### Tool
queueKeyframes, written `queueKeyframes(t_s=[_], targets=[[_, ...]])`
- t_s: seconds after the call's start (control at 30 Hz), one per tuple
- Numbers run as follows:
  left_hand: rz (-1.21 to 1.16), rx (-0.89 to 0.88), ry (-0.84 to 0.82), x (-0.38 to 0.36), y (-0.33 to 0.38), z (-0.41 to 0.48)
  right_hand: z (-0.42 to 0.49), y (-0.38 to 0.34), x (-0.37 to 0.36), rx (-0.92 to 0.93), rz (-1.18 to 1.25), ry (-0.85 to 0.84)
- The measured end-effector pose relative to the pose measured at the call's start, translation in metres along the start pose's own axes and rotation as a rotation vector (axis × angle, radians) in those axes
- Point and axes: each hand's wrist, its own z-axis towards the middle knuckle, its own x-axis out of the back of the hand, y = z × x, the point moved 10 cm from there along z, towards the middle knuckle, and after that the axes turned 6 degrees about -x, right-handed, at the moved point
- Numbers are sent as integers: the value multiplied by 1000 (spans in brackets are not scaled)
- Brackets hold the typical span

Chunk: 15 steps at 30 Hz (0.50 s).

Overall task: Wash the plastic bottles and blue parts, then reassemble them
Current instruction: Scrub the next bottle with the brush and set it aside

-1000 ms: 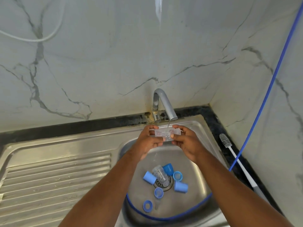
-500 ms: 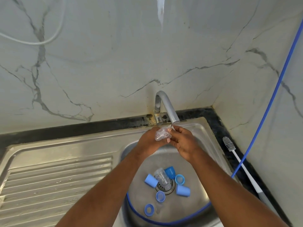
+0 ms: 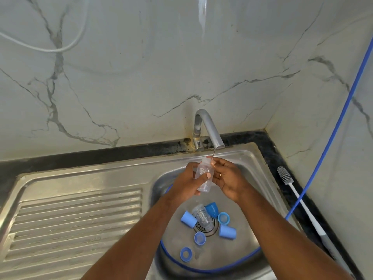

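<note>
Clear plastic bottle (image 3: pixel 203 174) held over the sink basin (image 3: pixel 250 164), tilted, neck up, just under the tap (image 3: pixel 209 126) and its thin water stream (image 3: pixel 213 153). Left hand (image 3: pixel 186 181) wrapped round the body, thumb across the front. Right hand (image 3: pixel 229 178) pinching at the neck, other fingers loosely curled. Down in the basin by the drain: second clear bottle (image 3: pixel 201 216) on its side, six blue parts (image 3: pixel 227 231) scattered round it, some touching it. Blue hose (image 3: pixel 333 128) down the right wall and looped along the basin floor. Bottle brush (image 3: pixel 282 174) flat on the dark desk (image 3: pixel 275 158) right of the sink. Ribbed drainboard (image 3: pixel 76 219) to the left
</note>
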Motion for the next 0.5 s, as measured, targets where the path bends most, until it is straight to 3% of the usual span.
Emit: queueKeyframes(t_s=[0.13,0.3,0.5], targets=[[55,-103,-13,-11,17,2,-5,-3,16,30,-24,86],[9,-150,87,-13,30,7,-13,-11,29,102,-74,134],[-60,-58,108,-4,22,17,-25,-16,8,172,-212,-6]])
